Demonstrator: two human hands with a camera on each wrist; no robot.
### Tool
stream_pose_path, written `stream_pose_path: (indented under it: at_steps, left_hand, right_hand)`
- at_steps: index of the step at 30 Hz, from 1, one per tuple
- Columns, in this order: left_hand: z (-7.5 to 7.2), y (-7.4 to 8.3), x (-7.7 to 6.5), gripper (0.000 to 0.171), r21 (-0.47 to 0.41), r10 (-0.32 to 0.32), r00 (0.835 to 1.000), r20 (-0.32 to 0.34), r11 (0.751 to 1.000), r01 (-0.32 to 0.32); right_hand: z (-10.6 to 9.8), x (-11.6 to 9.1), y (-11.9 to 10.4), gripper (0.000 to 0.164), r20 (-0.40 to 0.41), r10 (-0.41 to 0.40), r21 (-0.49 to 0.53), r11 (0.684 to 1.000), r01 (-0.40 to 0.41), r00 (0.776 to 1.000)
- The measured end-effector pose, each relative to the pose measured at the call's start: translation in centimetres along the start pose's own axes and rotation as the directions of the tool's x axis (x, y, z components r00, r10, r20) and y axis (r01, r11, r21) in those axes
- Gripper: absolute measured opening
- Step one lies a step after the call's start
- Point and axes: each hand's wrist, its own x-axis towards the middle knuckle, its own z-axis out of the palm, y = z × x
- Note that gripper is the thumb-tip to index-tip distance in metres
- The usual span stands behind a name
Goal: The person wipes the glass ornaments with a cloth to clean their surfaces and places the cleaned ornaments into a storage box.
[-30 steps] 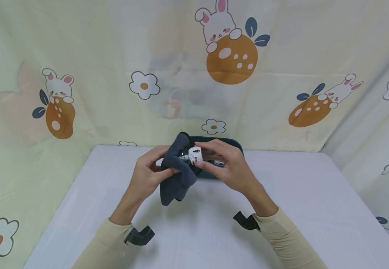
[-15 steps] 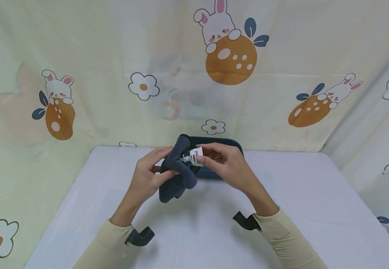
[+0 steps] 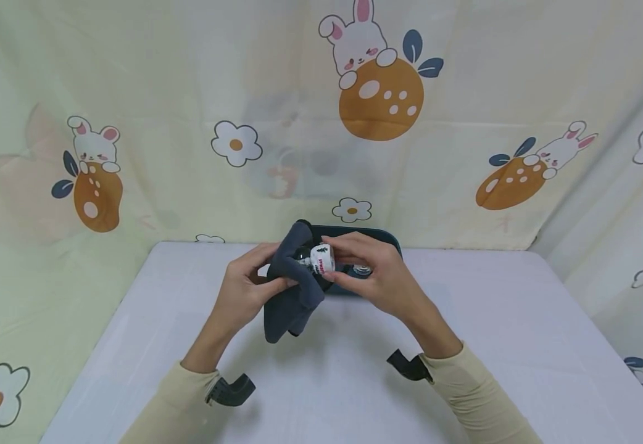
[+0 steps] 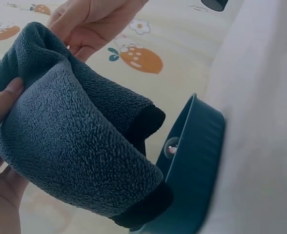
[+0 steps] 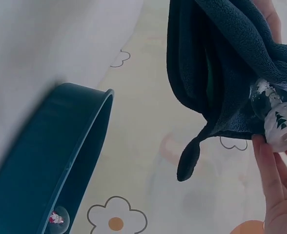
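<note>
My left hand [image 3: 246,280] grips a dark blue-grey towel [image 3: 288,311] above the table, its folds wrapped about the clear dome of a small snow globe [image 3: 323,259]. The globe lies tilted on its side. Fingers and thumb of my right hand [image 3: 382,271] pinch its white base, which bears red lettering and a dark tree. In the right wrist view the dome of the snow globe [image 5: 280,124] is partly covered by the towel [image 5: 231,63]. The left wrist view shows the towel [image 4: 85,141] hiding the globe, with my left thumb pressing the cloth.
Behind the hands, a dark teal tray [image 3: 379,233] stands at the table's back edge. Another small globe [image 5: 59,219] is inside it. A white cloth covers the table [image 3: 321,382], and a patterned curtain [image 3: 188,185] hangs close behind.
The snow globe's base has turned one way and then back between my right fingers, its lettering shifting up, then down. The towel has moved slightly with it; both hands stay in place.
</note>
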Motion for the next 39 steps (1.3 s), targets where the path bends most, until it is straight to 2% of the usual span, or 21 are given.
stream_pose_path:
  at_steps: [4,11,15,21,26,33,36,39]
  left_hand:
    - [0.2,1.4,0.1,0.052,0.002,-0.039,0.999,-0.006,0.999,0.039]
    - [0.2,2.0,0.3,0.051,0.026,-0.105,0.994,-0.021,0.994,0.106]
    - [0.2,1.6,0.5,0.05,0.032,-0.139,0.99,-0.031,0.99,0.14]
    - [0.1,-0.2,0.3,0.049,0.0,-0.134,0.991,-0.014,0.991,0.134]
    - [0.1,-1.0,0.2,0.048,-0.022,-0.066,0.998,0.015,0.998,0.067]
    - [0.4,-1.1,0.0,0.049,0.001,-0.011,1.0,0.015,1.0,0.011]
    - [0.4,-0.9,-0.2,0.05,0.017,-0.009,1.0,0.017,1.0,0.009]
    - [0.5,-0.2,-0.3,0.05,0.015,-0.006,1.0,0.016,1.0,0.005]
  right_hand:
    - [0.0,0.5,-1.1,0.053,-0.029,-0.106,-0.042,0.994,0.105,0.994]
    - [0.3,0.3,1.1,0.053,-0.018,-0.2,-0.166,0.967,0.194,0.98]
    - [0.4,0.2,1.8,0.054,-0.003,-0.224,-0.188,0.957,0.219,0.975]
    - [0.2,0.1,1.8,0.055,-0.01,-0.216,-0.213,0.954,0.209,0.976]
    - [0.1,0.0,1.7,0.052,-0.022,-0.16,-0.151,0.976,0.155,0.987]
    - [0.0,-0.3,1.6,0.045,-0.019,0.006,-0.054,0.999,-0.007,1.0]
    - [0.0,-0.4,1.4,0.041,-0.024,0.1,-0.045,0.994,-0.101,0.995]
    - [0.1,-0.3,0.8,0.033,-0.026,0.211,-0.047,0.976,-0.212,0.977]
